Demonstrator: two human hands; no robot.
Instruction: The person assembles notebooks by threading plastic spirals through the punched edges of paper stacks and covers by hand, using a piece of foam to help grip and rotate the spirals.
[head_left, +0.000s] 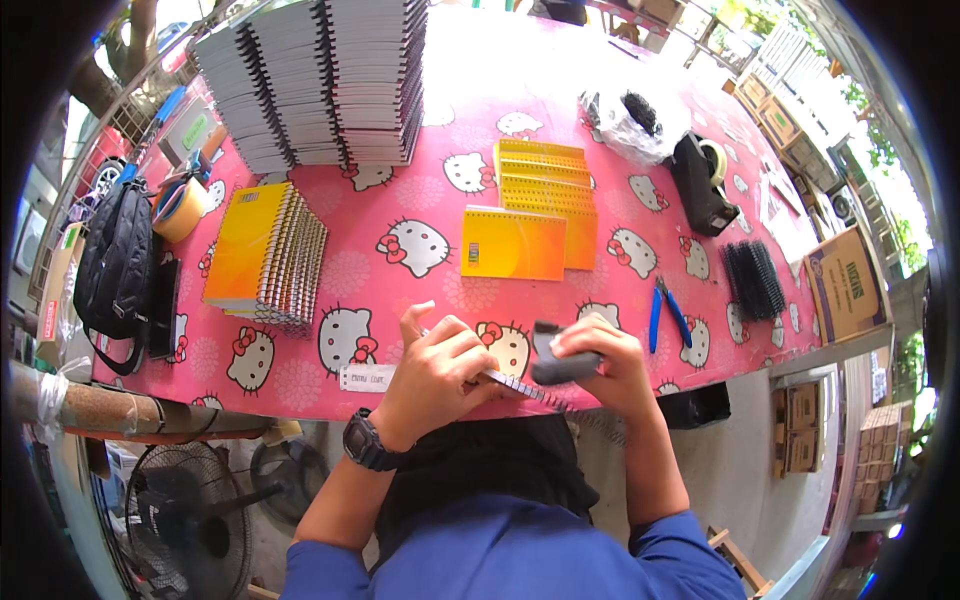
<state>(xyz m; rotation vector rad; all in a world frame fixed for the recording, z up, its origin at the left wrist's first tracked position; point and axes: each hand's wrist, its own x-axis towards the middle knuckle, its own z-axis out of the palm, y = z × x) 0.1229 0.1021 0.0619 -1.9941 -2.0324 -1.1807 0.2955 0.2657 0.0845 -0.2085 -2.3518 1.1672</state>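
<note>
At the table's near edge, my left hand grips a small spiral notebook seen almost edge-on. Its dark wire coil runs toward my right hand, and a loose tail of coil hangs past the edge. Closed around a dark grey angular block, my right hand keeps it just above the coil; whether the two touch I cannot tell. Ahead lie overlapping yellow-orange notebooks. Blue-handled cutting pliers rest to the right of them.
Tall stacks of spiral-bound books stand far left, behind a pile of yellow spiral notebooks. A black bag sits at the left edge. On the right are a tape dispenser, black coils and a plastic bag.
</note>
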